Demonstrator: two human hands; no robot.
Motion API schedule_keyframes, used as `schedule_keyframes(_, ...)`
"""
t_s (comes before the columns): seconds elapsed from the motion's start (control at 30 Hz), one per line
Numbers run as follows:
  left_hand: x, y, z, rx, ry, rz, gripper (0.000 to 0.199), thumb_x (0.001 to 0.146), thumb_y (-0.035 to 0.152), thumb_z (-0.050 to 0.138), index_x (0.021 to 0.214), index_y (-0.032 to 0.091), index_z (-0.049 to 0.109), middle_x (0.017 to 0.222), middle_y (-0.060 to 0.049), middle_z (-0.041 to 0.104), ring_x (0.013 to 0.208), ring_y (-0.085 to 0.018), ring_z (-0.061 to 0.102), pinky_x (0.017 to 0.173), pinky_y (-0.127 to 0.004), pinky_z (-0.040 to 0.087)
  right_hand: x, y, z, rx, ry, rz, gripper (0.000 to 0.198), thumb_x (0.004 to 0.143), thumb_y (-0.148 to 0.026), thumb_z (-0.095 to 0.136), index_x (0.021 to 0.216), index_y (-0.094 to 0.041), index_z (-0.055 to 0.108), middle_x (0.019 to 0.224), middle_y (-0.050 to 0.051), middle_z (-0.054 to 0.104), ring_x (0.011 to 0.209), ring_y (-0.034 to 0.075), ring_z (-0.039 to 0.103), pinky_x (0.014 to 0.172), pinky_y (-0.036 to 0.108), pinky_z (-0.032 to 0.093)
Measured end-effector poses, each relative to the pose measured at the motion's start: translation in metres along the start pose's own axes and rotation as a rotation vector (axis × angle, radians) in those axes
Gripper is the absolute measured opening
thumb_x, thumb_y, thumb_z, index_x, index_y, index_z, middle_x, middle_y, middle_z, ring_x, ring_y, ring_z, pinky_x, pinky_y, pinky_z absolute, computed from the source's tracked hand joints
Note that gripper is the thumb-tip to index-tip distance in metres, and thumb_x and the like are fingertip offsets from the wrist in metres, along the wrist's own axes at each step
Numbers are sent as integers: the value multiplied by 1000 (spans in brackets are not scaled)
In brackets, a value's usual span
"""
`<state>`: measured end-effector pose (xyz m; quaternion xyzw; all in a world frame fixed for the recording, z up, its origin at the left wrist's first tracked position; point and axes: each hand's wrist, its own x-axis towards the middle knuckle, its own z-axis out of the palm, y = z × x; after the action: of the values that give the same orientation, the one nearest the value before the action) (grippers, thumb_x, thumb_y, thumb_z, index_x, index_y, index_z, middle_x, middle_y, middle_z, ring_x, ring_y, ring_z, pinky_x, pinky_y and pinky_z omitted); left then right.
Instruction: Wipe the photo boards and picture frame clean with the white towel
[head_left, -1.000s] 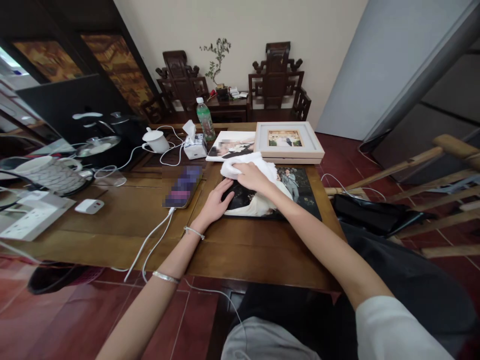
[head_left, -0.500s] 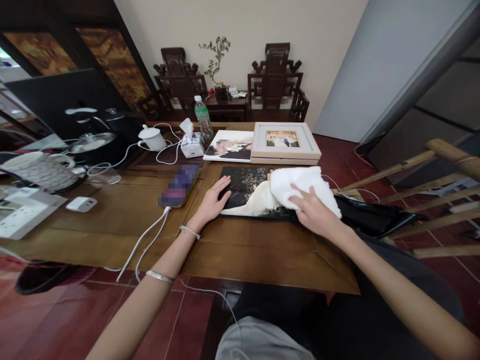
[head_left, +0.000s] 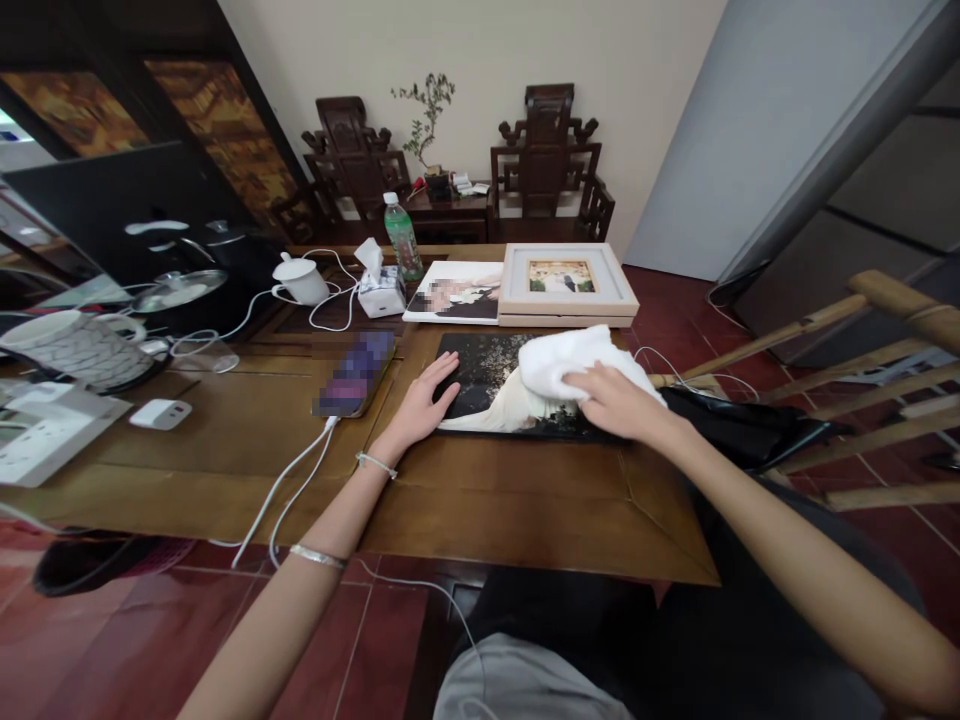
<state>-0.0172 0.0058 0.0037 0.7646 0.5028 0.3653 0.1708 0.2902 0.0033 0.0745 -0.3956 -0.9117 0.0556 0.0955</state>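
A dark photo panel point(head_left: 480, 375) with a pale gown printed on it lies flat on the wooden table point(head_left: 480, 500). My left hand point(head_left: 426, 400) rests on the panel's left edge, fingers stretched out and holding nothing. On the panel's right part is a folded white cloth point(head_left: 562, 360). My right hand point(head_left: 619, 400) grips the cloth from above and presses it against the picture; the cloth covers the panel's upper right portion.
Behind the panel lie a white-edged photo print point(head_left: 457, 290) and a light wooden picture frame point(head_left: 566, 285). A phone point(head_left: 356, 375) with a white cable is to the left, near a tissue box point(head_left: 382, 292), a bottle point(head_left: 403, 240) and a lidded cup point(head_left: 300, 280). A wooden chair point(head_left: 892, 310) stands at right.
My right hand has slid the cloth leftward across the panel, and the cloth has bunched a little. My left hand stays in place on the panel's left edge.
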Motion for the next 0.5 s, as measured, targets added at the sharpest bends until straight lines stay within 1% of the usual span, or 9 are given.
schedule_keyframes(0.03, 0, 0, 0, -1, 0, -2, 46, 91, 38, 45, 129, 13, 53, 141, -13, 46, 135, -22, 36, 113, -44, 26, 12, 12, -2, -4, 7, 3, 40, 68, -3, 38, 97, -14, 63, 92, 13, 69, 89, 27, 61, 83, 41, 45)
schedule_keyframes(0.1, 0, -1, 0, -3, -1, -4, 46, 91, 38, 45, 130, 15, 52, 141, -12, 46, 135, -22, 36, 113, -44, 26, 31, 33, -5, -4, 23, -3, 37, 68, -4, 39, 94, -14, 63, 87, 12, 68, 83, 25, 61, 74, 34, 45)
schedule_keyframes(0.17, 0, -1, 0, -6, -2, -3, 46, 91, 38, 45, 129, 16, 52, 141, -12, 46, 135, -22, 36, 113, -44, 26, 43, 48, -5, -7, 54, -2, 35, 68, -4, 40, 92, -14, 63, 85, 11, 68, 81, 24, 60, 72, 32, 43)
schedule_keyframes(0.23, 0, -1, 0, -7, -3, -2, 45, 91, 38, 45, 129, 15, 53, 141, -12, 47, 135, -22, 37, 113, -44, 26, 46, 55, -2, -18, 84, 17, 35, 69, -5, 40, 93, -14, 63, 86, 11, 68, 81, 24, 59, 72, 32, 43)
schedule_keyframes(0.3, 0, 0, 0, -9, -1, -1, 45, 91, 38, 45, 129, 14, 53, 141, -13, 46, 135, -22, 37, 113, -43, 26, 40, 52, 2, -39, 108, 42, 40, 69, -3, 39, 98, -14, 63, 89, 11, 68, 85, 26, 60, 76, 35, 44)
schedule_keyframes(0.37, 0, 0, 0, -7, 4, 0, 45, 91, 37, 45, 128, 13, 53, 141, -13, 47, 135, -22, 37, 113, -42, 26, 26, 39, 7, -57, 112, 39, 44, 69, -2, 38, 103, -14, 63, 97, 12, 68, 93, 27, 60, 85, 42, 44)
schedule_keyframes(0.43, -1, 1, 0, -2, 7, 5, 45, 91, 36, 44, 128, 13, 53, 140, -13, 47, 135, -22, 37, 113, -42, 26, 4, 20, 12, -51, 103, 6, 46, 68, -1, 38, 104, -15, 62, 111, 14, 65, 106, 28, 57, 97, 50, 38)
schedule_keyframes(0.5, -1, 2, 0, 3, 8, 11, 44, 91, 36, 44, 128, 13, 53, 140, -13, 47, 135, -22, 37, 113, -42, 26, -23, -2, 15, -21, 83, -36, 46, 67, 0, 39, 103, -15, 63, 127, 16, 57, 120, 29, 50, 104, 55, 31)
